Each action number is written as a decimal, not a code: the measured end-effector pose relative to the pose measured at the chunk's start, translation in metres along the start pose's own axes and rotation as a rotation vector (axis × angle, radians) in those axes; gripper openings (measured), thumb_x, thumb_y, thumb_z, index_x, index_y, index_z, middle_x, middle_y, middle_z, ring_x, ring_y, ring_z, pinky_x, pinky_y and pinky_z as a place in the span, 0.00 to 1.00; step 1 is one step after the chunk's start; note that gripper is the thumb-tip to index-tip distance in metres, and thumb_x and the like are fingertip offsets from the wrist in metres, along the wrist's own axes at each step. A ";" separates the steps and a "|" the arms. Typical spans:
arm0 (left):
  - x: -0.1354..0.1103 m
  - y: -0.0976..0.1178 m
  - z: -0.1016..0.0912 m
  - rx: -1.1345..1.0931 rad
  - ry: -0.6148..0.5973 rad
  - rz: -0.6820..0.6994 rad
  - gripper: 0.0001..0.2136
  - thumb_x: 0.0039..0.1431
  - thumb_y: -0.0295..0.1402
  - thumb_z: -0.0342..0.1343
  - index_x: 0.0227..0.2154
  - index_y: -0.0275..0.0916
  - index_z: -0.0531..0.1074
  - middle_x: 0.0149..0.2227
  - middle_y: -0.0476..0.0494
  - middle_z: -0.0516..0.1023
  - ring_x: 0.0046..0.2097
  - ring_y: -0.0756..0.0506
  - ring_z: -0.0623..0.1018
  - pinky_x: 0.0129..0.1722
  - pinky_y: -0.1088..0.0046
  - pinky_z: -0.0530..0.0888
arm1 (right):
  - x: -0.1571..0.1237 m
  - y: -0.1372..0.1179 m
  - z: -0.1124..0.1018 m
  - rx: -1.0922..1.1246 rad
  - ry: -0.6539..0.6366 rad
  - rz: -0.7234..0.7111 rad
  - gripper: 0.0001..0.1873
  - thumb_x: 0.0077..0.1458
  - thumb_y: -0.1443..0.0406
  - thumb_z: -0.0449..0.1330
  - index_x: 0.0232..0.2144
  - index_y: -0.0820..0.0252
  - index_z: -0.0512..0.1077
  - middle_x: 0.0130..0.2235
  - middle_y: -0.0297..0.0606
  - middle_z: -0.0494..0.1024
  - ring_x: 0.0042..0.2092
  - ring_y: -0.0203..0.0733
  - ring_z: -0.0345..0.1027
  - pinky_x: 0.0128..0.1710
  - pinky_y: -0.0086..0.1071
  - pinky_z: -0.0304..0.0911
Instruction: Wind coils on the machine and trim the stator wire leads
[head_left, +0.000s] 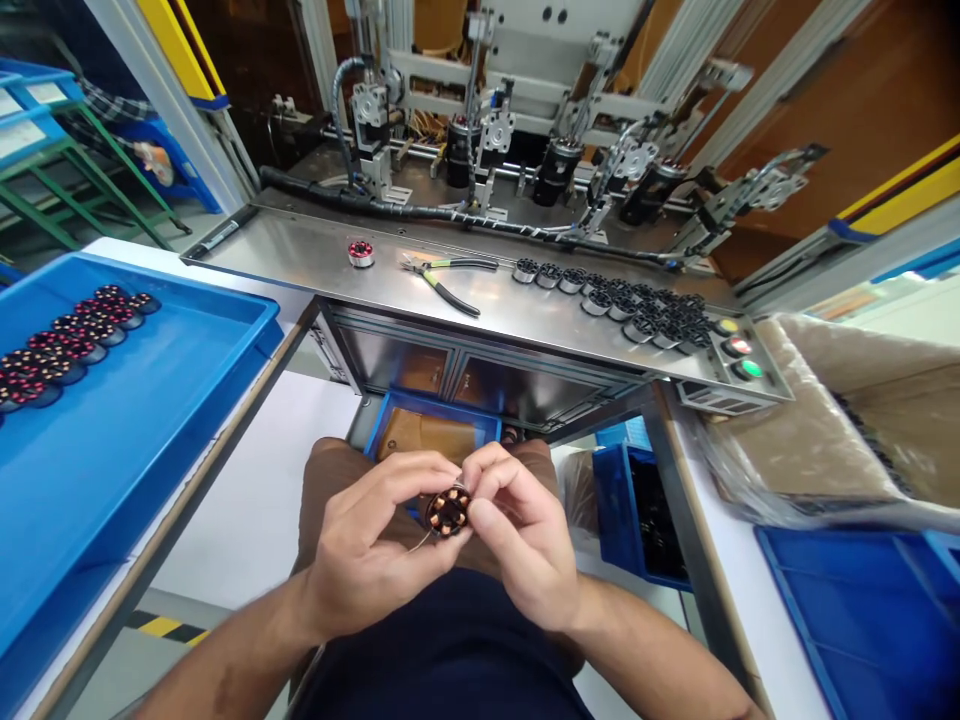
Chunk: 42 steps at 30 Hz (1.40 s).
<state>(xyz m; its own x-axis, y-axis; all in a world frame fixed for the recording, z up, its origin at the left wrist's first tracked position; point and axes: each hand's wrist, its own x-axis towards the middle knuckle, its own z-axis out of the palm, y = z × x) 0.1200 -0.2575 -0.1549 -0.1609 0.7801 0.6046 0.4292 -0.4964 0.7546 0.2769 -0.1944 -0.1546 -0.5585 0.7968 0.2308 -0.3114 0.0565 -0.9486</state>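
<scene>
Above my lap I hold a small round motor stator [448,511] with copper windings on a black core. My left hand [382,525] grips it from the left, thumb below and fingers above. From the right, my right hand [517,520] pinches at its upper right edge, seemingly on a thin wire end whose tip is hidden by the fingers. Another thin wire [421,542] sticks out at the lower left. On the metal bench ahead lie green-and-black cutting pliers [450,280], partly spread, beside a single red-and-silver stator [361,254].
Rows of black stator cores [622,305] stand on the bench by a button box [739,350]. Behind is a winding machine [555,170]. Wound stators fill part of a blue tray [187,300] at left. Right are a plastic-lined carton [795,430] and a blue bin [619,510].
</scene>
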 end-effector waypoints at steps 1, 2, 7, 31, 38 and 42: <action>-0.001 0.000 0.000 -0.017 0.009 -0.010 0.27 0.44 0.18 0.69 0.48 0.40 0.74 0.46 0.40 0.81 0.47 0.43 0.81 0.48 0.68 0.79 | -0.001 0.002 0.003 0.026 0.031 0.025 0.08 0.66 0.63 0.56 0.33 0.56 0.66 0.36 0.35 0.65 0.37 0.38 0.60 0.38 0.34 0.59; -0.001 -0.001 0.001 -0.044 0.019 -0.026 0.27 0.44 0.18 0.69 0.48 0.40 0.74 0.46 0.40 0.81 0.47 0.43 0.81 0.47 0.68 0.79 | -0.002 0.004 0.006 0.051 0.067 0.052 0.08 0.67 0.63 0.55 0.33 0.56 0.65 0.36 0.34 0.65 0.37 0.38 0.59 0.38 0.33 0.59; -0.003 -0.004 0.000 -0.150 0.057 -0.096 0.27 0.44 0.18 0.69 0.48 0.43 0.75 0.46 0.41 0.81 0.46 0.43 0.81 0.47 0.67 0.80 | -0.007 0.019 0.012 0.067 0.157 0.132 0.11 0.69 0.61 0.52 0.32 0.56 0.62 0.36 0.34 0.66 0.37 0.38 0.60 0.39 0.33 0.60; 0.015 0.005 -0.002 -0.433 0.092 -0.291 0.22 0.44 0.18 0.69 0.43 0.42 0.79 0.42 0.43 0.82 0.44 0.47 0.82 0.41 0.77 0.80 | -0.003 0.009 0.001 0.116 0.018 0.005 0.10 0.57 0.59 0.67 0.38 0.55 0.74 0.36 0.36 0.70 0.39 0.40 0.64 0.41 0.35 0.61; 0.009 0.004 -0.004 -0.442 0.054 -0.273 0.24 0.44 0.16 0.70 0.44 0.43 0.78 0.43 0.45 0.81 0.46 0.48 0.81 0.44 0.78 0.78 | -0.003 0.002 0.001 -0.085 0.112 -0.120 0.07 0.62 0.67 0.62 0.30 0.57 0.72 0.30 0.33 0.70 0.34 0.37 0.65 0.36 0.33 0.61; 0.009 0.004 -0.004 -0.400 0.050 -0.219 0.24 0.45 0.16 0.68 0.46 0.43 0.77 0.43 0.44 0.81 0.46 0.48 0.80 0.44 0.77 0.79 | -0.002 0.000 0.000 -0.088 0.124 -0.104 0.05 0.60 0.65 0.64 0.32 0.58 0.73 0.31 0.33 0.70 0.34 0.37 0.65 0.35 0.31 0.62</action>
<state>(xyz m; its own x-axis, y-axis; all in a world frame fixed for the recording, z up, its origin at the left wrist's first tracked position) 0.1172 -0.2540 -0.1454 -0.2563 0.8686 0.4241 0.0048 -0.4376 0.8991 0.2778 -0.1962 -0.1554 -0.4258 0.8517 0.3054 -0.2909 0.1907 -0.9375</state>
